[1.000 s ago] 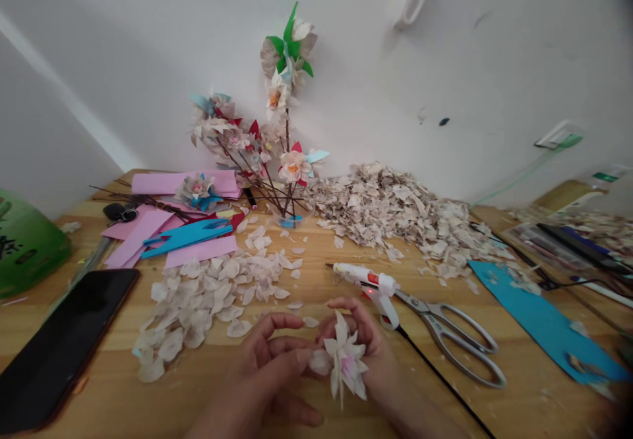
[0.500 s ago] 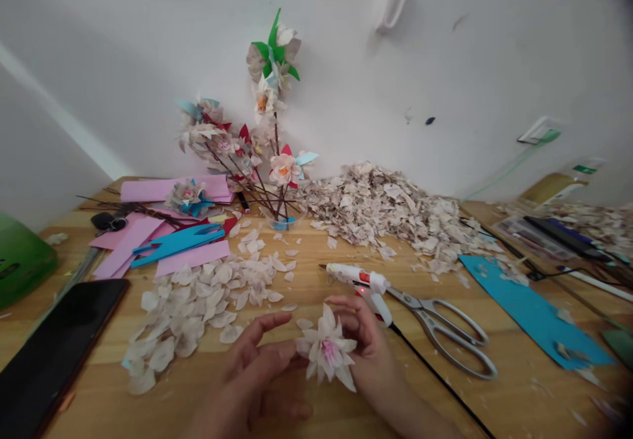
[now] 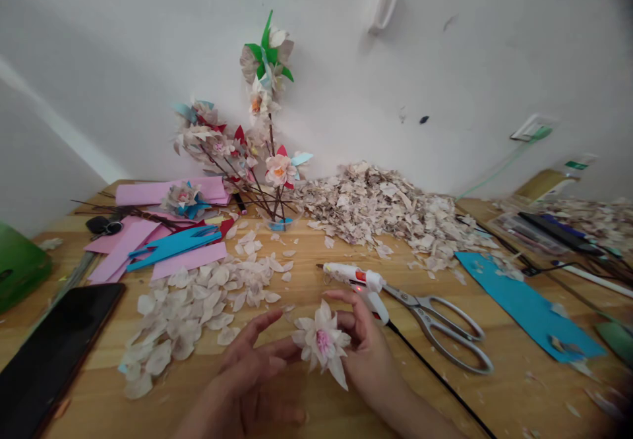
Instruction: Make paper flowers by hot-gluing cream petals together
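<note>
A handmade flower (image 3: 322, 343) with pale, pointed petals and a pink centre faces up near the front of the table. My right hand (image 3: 368, 350) holds it from behind and the right side, where the petals hide some fingertips. On the other side is my left hand (image 3: 252, 366), fingers apart, with one fingertip at the petal edge; whether it touches is unclear. A white glue gun (image 3: 353, 276) with a lit red light lies just beyond my right hand. Metal-handled scissors (image 3: 435, 323) rest beside it. Loose pale petals (image 3: 198, 307) spread beyond my left hand.
Finished flowers on twigs (image 3: 279, 170) stand against the wall. Right of them rises a heap of dry petals (image 3: 376, 205). Pink paper strips (image 3: 171, 192), a black phone (image 3: 59, 353) and a green container (image 3: 22, 264) occupy the left. Blue paper (image 3: 531, 310) lies right; the glue gun's black cord (image 3: 435, 376) runs forward.
The view has shifted slightly. My left thumb has drawn back a little from the flower, and the flower has turned slightly in my right hand.
</note>
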The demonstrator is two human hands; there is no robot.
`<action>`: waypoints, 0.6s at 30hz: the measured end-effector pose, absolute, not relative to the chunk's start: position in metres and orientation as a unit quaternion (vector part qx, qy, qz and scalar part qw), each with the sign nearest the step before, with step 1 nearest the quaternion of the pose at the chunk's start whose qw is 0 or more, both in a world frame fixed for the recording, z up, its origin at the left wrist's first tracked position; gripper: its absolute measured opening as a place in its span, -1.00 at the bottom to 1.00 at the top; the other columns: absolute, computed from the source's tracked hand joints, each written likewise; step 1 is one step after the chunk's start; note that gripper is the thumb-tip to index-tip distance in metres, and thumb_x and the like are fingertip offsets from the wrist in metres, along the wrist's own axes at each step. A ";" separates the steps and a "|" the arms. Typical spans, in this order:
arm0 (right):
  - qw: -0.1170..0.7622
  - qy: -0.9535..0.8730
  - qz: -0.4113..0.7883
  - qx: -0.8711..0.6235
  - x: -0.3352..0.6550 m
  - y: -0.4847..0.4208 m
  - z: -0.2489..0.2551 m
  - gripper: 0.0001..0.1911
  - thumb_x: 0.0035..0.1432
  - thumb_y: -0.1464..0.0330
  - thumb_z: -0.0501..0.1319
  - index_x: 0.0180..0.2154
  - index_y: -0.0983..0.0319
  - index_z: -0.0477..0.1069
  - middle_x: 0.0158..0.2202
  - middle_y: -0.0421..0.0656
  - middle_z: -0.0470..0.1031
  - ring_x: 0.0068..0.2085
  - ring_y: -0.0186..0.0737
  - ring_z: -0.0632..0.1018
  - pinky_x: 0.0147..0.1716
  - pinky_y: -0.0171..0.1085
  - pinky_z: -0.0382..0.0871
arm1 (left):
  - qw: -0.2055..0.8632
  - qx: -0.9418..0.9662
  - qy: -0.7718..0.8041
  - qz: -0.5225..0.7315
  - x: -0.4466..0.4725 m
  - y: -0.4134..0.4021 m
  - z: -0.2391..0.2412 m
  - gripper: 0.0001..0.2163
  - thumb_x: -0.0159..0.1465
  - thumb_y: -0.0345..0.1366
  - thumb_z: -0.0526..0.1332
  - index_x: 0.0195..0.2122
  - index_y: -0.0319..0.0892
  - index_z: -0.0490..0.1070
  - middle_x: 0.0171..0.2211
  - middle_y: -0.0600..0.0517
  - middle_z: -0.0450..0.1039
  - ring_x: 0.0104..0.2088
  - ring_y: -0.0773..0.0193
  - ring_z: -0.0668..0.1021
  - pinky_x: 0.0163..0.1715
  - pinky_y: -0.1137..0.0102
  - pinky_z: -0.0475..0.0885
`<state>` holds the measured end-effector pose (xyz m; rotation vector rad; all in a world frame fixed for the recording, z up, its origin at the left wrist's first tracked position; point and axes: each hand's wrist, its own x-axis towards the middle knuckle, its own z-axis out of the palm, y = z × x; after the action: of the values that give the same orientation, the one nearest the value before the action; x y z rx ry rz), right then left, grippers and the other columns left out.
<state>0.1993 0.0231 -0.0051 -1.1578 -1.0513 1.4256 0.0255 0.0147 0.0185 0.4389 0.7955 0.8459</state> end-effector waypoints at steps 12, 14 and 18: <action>0.522 -0.373 0.629 -0.438 0.195 0.029 -0.005 -0.35 -0.37 0.57 0.44 -0.21 0.13 0.22 -0.56 -0.38 0.51 -0.54 -0.33 0.51 -0.52 -0.39 0.32 | 0.798 0.227 0.383 0.406 0.024 0.014 0.035 0.02 -0.21 -0.48 0.22 0.26 -0.10 -0.35 -0.26 -0.14 0.58 -0.11 -0.04 0.52 -0.47 0.28 0.42; 0.531 -0.332 0.661 -0.413 0.193 0.030 -0.002 -0.37 -0.42 0.56 0.46 -0.26 0.16 0.25 -0.57 -0.37 0.52 -0.54 -0.37 0.50 -0.51 -0.42 0.32 | 0.777 0.252 0.392 0.423 0.027 0.011 0.038 -0.01 -0.15 -0.47 0.24 0.26 -0.06 -0.35 -0.19 -0.15 0.56 -0.07 -0.02 0.49 -0.47 0.29 0.43; 0.511 -0.224 0.746 -0.363 0.190 0.028 0.002 -0.48 -0.35 0.53 0.46 -0.29 0.21 0.31 -0.47 -0.28 0.57 -0.45 -0.35 0.55 -0.41 -0.38 0.37 | 0.660 0.392 0.461 0.445 0.033 0.013 0.032 -0.11 -0.02 -0.31 0.30 0.24 -0.10 -0.27 -0.21 -0.15 0.56 -0.31 0.12 0.53 -0.57 0.39 0.35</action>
<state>0.1898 0.0276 0.0016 -0.8727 -0.5379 1.7960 0.0334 0.0128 0.0322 0.8861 1.0427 1.0065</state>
